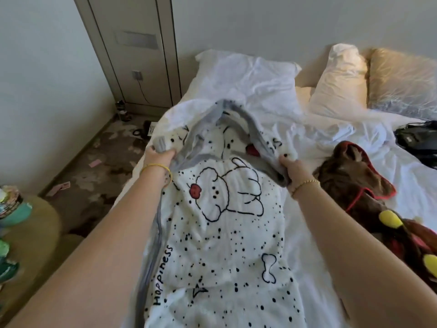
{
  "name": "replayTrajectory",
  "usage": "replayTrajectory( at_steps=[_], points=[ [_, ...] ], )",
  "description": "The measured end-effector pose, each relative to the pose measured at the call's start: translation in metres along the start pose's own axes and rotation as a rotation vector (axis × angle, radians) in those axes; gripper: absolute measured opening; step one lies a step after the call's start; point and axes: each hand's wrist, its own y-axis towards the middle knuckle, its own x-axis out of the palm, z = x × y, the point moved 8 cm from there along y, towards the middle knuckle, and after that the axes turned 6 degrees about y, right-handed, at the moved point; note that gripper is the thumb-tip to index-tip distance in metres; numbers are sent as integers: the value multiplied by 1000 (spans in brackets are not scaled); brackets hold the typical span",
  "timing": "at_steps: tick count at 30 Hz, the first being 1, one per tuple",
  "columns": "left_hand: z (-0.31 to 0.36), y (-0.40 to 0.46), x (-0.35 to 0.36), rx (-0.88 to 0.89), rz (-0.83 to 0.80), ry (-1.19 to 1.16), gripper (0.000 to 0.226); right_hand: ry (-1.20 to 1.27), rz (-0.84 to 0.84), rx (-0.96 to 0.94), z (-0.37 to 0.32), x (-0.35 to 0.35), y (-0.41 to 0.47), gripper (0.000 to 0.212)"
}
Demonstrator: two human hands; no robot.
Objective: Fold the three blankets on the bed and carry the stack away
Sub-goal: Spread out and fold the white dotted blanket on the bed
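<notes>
**Head view: dog-print blanket gripped at both far corners, mid-fold**

Head camera looks down along two bare forearms to the white dog-print blanket (pixel 220 245), which lies lengthwise on the bed (pixel 307 268) and runs out of the bottom of the frame. It is white fleece scattered with black dots, a line-drawn dog with a red nose, a bone outline and the word "Happiness"; a grey backing shows where the far edge curls over.

Farther out, the left hand (pixel 159 159) has its fingers curled round the grey left corner, and the right hand (pixel 293 168) pinches the bunched grey edge on the right. Both hold that end raised off the bed, so the cloth sags between them.

Just right of the right wrist lies a brown blanket with red trim (pixel 354 183), crumpled, yellow patches nearer the camera. A third blanket is not clearly identifiable.

The likely risk: the grips are uneven, with the right side more bunched, so the fold could land skewed. The limp middle may also wrinkle under the fold, or the corner could drag across the brown blanket.

Beyond are a white pillow (pixel 246 74), two more pillows and a black bag (pixel 418 138).
</notes>
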Motion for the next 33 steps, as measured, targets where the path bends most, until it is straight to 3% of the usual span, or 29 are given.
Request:
replayTrajectory(
  at_steps=[2, 4, 7, 11, 14, 16, 18, 20, 21, 22, 23, 25, 27, 29, 31, 33],
  points=[
    [-65, -5, 4, -149, -32, 65, 45, -250, 53, 152, 71, -25, -6, 36],
    [-136, -20, 3, -322, -66, 92, 46, -429, 39, 319, 143, -50, -22, 16],
    [-214, -44, -7, -436, -74, 91, 51, -425, 127, 525, 221, -87, -49, 12],
    [-232, -69, -32, -365, 15, -315, 24, -218, 285, 485, 234, -120, -60, 29],
    [-257, -90, -48, -454, 53, -368, 17, -367, 285, 423, 238, -142, -58, 36],
    [-277, -106, -50, -502, -29, -156, 19, -410, 284, 439, 252, -152, -68, 34],
    [-295, -119, -57, -439, -75, 349, 27, -463, 291, 469, 269, -158, -85, 31],
    [-292, -134, -65, -176, -14, 1044, 45, -787, 289, 380, 278, -162, -101, 49],
    [-283, -147, -54, 60, -6, 1198, 46, -963, 286, 246, 277, -158, -113, 49],
    [-276, -165, -38, 278, -46, 1207, 40, -1088, 271, 83, 274, -148, -126, 42],
    [-274, -185, -20, 427, -138, 1165, 31, -1144, 236, -93, 272, -133, -142, 33],
    [-293, -221, 12, 461, -421, 1107, 11, -1060, 55, -261, 278, -105, -168, 17],
    [-335, -251, 36, 207, -762, 1087, 21, -954, -298, -55, 316, -76, -187, 28],
    [-366, -274, 43, 28, -963, 1142, 36, -1011, -633, 216, 354, -59, -212, 35],
    [-381, -283, 38, 9, -1035, 1265, 60, -1130, -775, 331, 375, -61, -230, 43],
    [-388, -285, 28, 65, -1088, 1407, 79, -1311, -787, 281, 383, -76, -232, 59]
  ],
)
